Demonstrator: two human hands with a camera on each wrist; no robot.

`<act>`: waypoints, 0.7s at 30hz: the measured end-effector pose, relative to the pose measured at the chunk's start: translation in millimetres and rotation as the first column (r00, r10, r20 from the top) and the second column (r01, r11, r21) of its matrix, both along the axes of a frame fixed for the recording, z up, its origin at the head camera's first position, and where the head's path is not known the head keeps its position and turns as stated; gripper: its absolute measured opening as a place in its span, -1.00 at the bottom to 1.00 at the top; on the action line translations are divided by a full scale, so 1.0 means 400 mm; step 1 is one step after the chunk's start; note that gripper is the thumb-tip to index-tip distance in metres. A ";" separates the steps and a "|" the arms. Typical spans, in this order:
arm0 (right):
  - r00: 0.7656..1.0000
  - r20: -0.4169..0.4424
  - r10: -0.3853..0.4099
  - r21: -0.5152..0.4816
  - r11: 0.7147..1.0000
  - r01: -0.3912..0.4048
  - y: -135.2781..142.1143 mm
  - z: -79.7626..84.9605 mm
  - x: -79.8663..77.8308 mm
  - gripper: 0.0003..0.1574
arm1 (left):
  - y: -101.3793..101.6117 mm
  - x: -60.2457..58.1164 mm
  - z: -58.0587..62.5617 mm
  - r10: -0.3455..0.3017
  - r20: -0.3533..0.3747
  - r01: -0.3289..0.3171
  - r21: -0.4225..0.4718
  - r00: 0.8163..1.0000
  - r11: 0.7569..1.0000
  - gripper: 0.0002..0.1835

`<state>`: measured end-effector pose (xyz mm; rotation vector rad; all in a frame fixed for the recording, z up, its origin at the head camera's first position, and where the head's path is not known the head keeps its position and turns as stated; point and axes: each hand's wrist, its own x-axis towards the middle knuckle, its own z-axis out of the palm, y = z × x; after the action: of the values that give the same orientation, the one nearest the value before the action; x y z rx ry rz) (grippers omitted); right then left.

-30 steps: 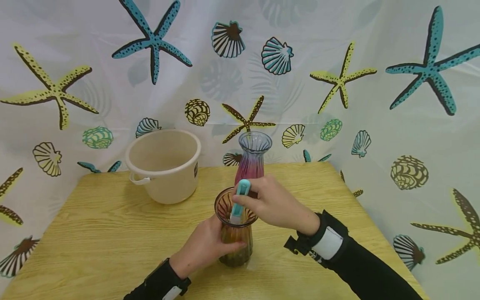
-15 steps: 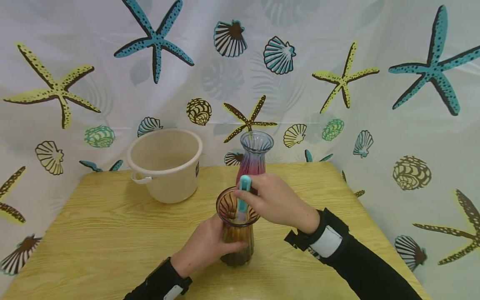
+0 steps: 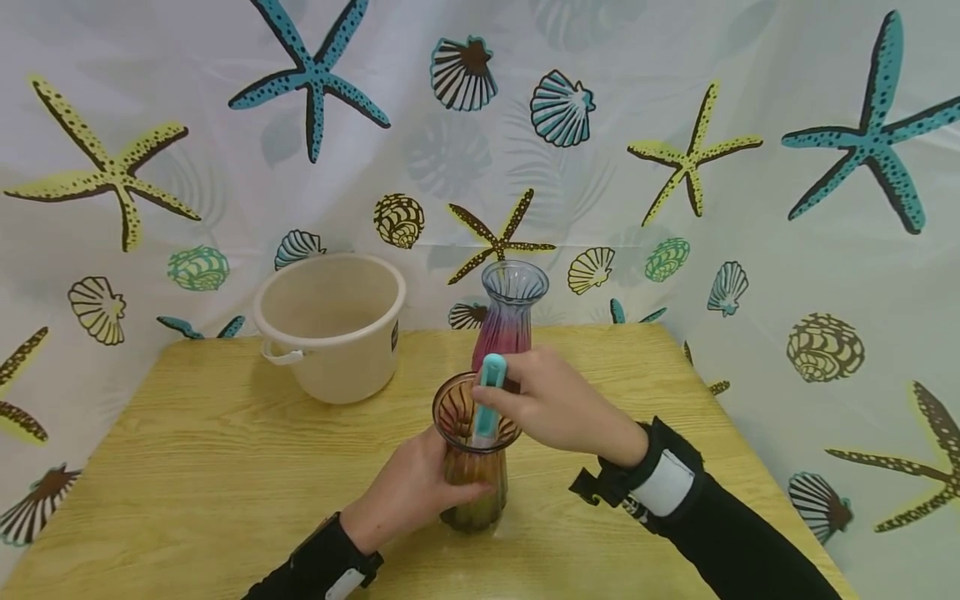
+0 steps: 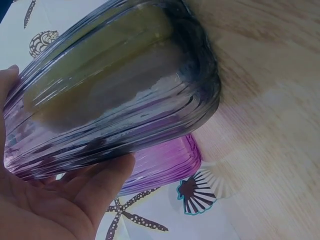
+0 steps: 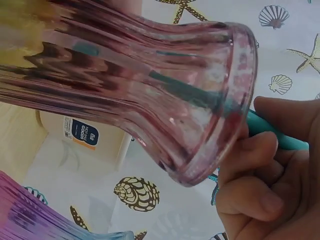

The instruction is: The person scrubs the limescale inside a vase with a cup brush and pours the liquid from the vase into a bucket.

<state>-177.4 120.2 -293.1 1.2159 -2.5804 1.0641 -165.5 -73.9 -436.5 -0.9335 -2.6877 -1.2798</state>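
**Hidden and cropped parts**

Head view: the near vase (image 3: 474, 467) hides some fingers of the left hand (image 3: 416, 483); the right hand (image 3: 558, 408) covers the lower part of the far vase (image 3: 510, 321); the label (image 3: 394, 336) on the bucket (image 3: 345, 367) is illegibly small. Left wrist: the yellow mass (image 4: 100, 72) inside the near vase is blurred. Right wrist: the near vase's base is cropped.

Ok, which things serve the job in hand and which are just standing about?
In use:
amber glass vase, in the left hand
teal-handled scrubber, in the right hand

Apparently idle:
pink-and-blue glass vase
cream plastic bucket
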 end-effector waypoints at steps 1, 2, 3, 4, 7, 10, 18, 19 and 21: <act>1.000 -0.002 0.004 -0.010 1.000 -0.004 -0.002 -0.002 0.000 -0.70 | 0.000 0.000 0.000 0.000 0.007 0.000 -0.002 1.000 1.000 -0.09; 1.000 -0.005 0.004 -0.018 1.000 -0.005 -0.004 -0.004 0.000 -0.71 | 0.000 0.001 0.000 0.002 0.014 -0.002 -0.005 1.000 1.000 -0.09; 1.000 -0.008 0.004 -0.024 1.000 -0.004 -0.006 -0.006 0.000 -0.72 | 0.000 0.002 0.001 0.006 0.018 -0.005 -0.009 1.000 1.000 -0.08; 1.000 -0.013 0.002 -0.028 1.000 -0.002 -0.008 -0.008 0.001 -0.72 | -0.001 0.003 0.001 0.010 0.022 -0.010 -0.014 1.000 1.000 -0.08; 0.999 -0.040 -0.004 -0.030 1.000 0.003 -0.012 -0.015 0.001 -0.72 | -0.002 0.004 0.000 0.026 0.018 -0.026 -0.031 1.000 0.999 -0.05; 0.997 -0.079 -0.010 -0.025 1.000 0.008 -0.014 -0.017 0.000 -0.70 | -0.002 0.005 0.000 0.031 0.006 -0.031 -0.035 0.999 0.999 -0.04; 0.990 -0.133 -0.054 0.016 0.998 0.056 -0.008 -0.017 -0.007 -0.69 | -0.001 0.002 0.001 0.022 0.007 -0.021 -0.027 1.000 0.999 -0.04; 0.989 -0.136 -0.063 0.023 0.998 0.067 -0.006 -0.016 -0.008 -0.68 | 0.000 0.002 0.001 0.018 0.009 -0.018 -0.025 1.000 1.000 -0.05; 0.987 -0.139 -0.084 0.039 0.995 0.090 -0.002 -0.014 -0.009 -0.63 | 0.001 0.001 0.003 0.012 0.017 -0.011 -0.022 1.000 1.000 -0.07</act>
<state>-181.0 119.4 -298.7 1.1319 -2.5396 0.8770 -164.9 -73.6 -435.5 -0.9119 -2.7215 -1.2651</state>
